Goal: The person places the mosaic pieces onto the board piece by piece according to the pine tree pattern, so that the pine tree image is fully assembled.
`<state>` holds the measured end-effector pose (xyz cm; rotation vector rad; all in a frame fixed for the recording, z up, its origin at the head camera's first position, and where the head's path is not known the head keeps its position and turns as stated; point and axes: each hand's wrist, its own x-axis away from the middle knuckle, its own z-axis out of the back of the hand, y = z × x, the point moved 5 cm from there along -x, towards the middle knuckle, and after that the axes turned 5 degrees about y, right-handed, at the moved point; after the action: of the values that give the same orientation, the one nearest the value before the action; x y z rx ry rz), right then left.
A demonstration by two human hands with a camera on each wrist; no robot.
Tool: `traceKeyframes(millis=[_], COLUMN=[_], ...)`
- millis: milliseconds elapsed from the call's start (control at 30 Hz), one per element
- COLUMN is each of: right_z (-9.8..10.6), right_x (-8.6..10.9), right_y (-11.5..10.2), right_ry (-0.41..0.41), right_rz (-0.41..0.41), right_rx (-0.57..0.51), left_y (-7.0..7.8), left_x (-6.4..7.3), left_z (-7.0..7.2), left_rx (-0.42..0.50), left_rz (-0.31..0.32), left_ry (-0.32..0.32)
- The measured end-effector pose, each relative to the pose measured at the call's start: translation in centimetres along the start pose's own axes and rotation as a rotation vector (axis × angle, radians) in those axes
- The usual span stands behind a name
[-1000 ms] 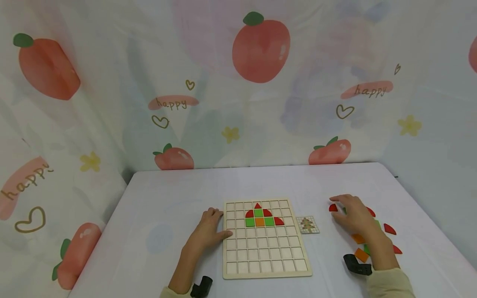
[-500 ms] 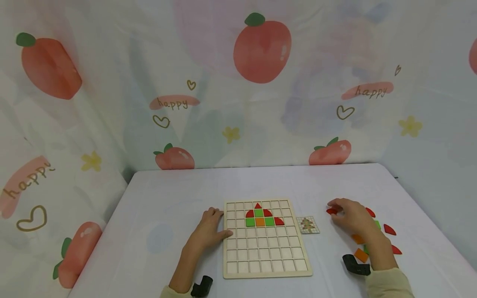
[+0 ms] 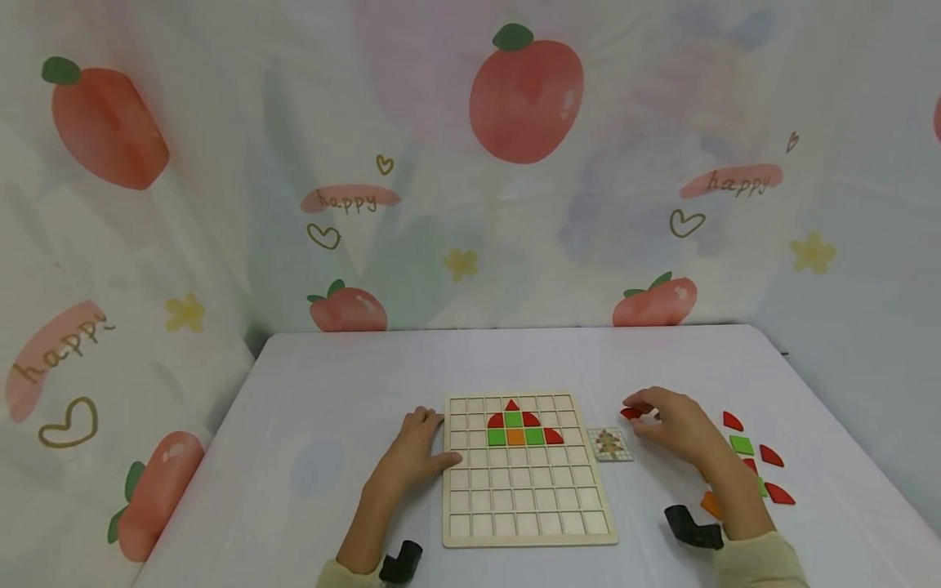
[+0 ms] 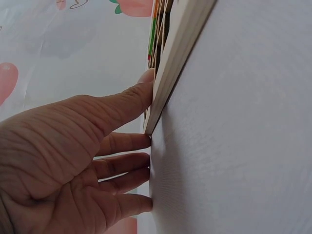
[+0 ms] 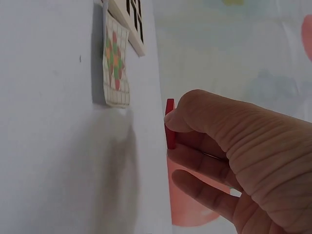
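My right hand pinches a red quarter-round tile between thumb and fingers, right of the pattern card. In the right wrist view the tile shows edge-on, partly covered by the thumb. My left hand rests at the left edge of the wooden grid board. Its thumb lies on the rim, and its outstretched fingers touch the tablecloth beside the board, as the left wrist view shows. Red, green and one orange tile sit in the board's upper rows, topped by a red triangle.
Loose tiles lie at the right: red quarter-rounds, a green square and an orange piece partly behind the right forearm. Black wrist mounts are on both wrists. A printed cloth backs the white table.
My right hand has picked up the red quarter-round tile and moved left with it, toward the card and board, uncovering tiles behind it. The left hand stays at the board.
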<state>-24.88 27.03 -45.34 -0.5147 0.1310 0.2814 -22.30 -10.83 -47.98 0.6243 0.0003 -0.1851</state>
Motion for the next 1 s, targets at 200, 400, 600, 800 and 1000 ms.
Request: traceKeyframes(millis=[200, 400, 600, 800, 1000], right_z=[-0.6, -1.2, -1.7, -2.5, -3.9], right_x=[-0.3, -0.7, -0.8, -0.7, -0.6], right_y=[-2.2, -4.2, -5.7, -7.4, -9.1], right_ry=[0.007, -0.001, -0.016, -0.030, -0.046], right_rz=[0.054, 0.115, 0.168, 0.210, 0.252], right_rx=[0.013, 0.019, 0.014, -0.001, 0.001], left_y=[0.1, 0.0, -0.1, -0.1, -0.3], left_x=[0.0, -0.3, -0.3, -0.2, -0.2], left_z=[0.0, 0.2, 0.2, 0.3, 0.1], left_rx=[-0.004, -0.010, 0.000, 0.009, 0.009], left_rz=[0.010, 0.013, 0.027, 0.034, 0.011], left_ry=[-0.004, 0.003, 0.000, -0.001, -0.012])
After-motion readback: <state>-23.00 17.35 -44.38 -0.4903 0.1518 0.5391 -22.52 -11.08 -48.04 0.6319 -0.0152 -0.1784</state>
